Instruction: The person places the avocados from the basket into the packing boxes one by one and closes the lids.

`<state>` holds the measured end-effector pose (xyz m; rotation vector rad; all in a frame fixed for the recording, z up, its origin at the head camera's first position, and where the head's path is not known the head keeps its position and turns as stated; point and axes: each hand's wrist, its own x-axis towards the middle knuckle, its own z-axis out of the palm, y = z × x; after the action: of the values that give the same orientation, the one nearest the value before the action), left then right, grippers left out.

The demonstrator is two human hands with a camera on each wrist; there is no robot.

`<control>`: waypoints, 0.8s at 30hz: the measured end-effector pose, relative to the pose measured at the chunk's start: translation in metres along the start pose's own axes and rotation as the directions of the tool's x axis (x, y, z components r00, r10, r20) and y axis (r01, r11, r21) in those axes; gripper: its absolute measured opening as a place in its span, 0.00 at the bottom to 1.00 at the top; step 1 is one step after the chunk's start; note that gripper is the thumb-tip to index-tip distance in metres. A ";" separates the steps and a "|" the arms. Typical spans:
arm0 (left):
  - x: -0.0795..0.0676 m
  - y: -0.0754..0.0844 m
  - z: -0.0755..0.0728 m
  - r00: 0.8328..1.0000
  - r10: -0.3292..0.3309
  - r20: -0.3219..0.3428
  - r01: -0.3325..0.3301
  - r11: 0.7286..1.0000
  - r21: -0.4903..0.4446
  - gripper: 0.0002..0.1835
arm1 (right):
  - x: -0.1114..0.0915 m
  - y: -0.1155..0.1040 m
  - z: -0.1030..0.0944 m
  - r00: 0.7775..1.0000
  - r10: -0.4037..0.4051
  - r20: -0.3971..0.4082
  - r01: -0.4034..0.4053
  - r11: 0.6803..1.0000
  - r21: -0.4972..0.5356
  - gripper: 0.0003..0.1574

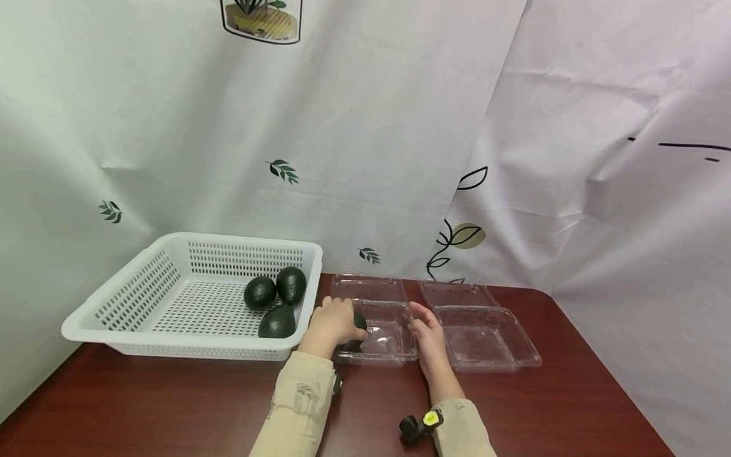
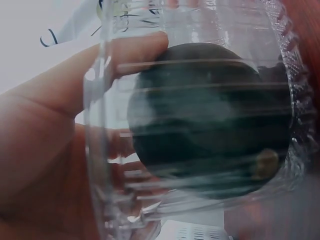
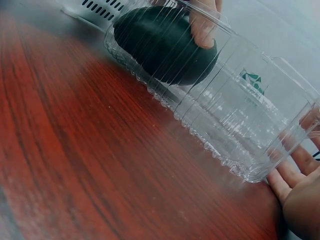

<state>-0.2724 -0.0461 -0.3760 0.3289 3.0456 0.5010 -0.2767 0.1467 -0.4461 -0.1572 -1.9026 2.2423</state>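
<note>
My left hand (image 1: 331,325) grips a dark green avocado (image 3: 160,47) at the left end of a clear plastic clamshell container (image 1: 388,358). Thumb and fingers reach over the rim and stand on either side of the fruit in the left wrist view, where the avocado (image 2: 210,125) shows through the ribbed wall. At the opposite end, my right hand (image 1: 428,333) holds the container's right side, its fingers (image 3: 302,160) against the outside of the wall. The hinged lid (image 1: 368,289) lies folded back behind the container.
A white perforated basket (image 1: 194,346) stands at the left, with several avocados (image 1: 278,322) in its right part. To the right is a second lidded clear container (image 1: 480,365) with its lid laid back. A pale printed curtain (image 1: 365,127) hangs behind the red-brown table (image 1: 371,406).
</note>
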 end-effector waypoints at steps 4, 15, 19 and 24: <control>0.000 -0.001 0.000 1.000 0.029 -0.002 -0.029 1.000 0.003 0.36 | 0.001 0.000 0.000 1.000 -0.004 0.002 0.004 1.000 0.001 0.29; 0.000 -0.001 0.000 0.999 0.042 0.008 -0.042 0.999 0.012 0.38 | 0.000 -0.002 0.000 1.000 0.000 0.006 0.000 1.000 0.007 0.28; 0.000 -0.001 0.000 0.999 0.047 0.006 -0.047 0.999 0.014 0.39 | -0.001 -0.003 0.000 1.000 0.004 0.006 -0.004 1.000 0.016 0.28; -0.002 -0.001 0.000 0.999 0.044 0.012 -0.044 0.999 -0.003 0.40 | -0.002 -0.002 0.000 1.000 0.005 0.008 -0.005 1.000 0.020 0.29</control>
<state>-0.2709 -0.0471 -0.3759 0.3975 3.0320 0.5044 -0.2749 0.1462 -0.4438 -0.1504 -1.8852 2.2682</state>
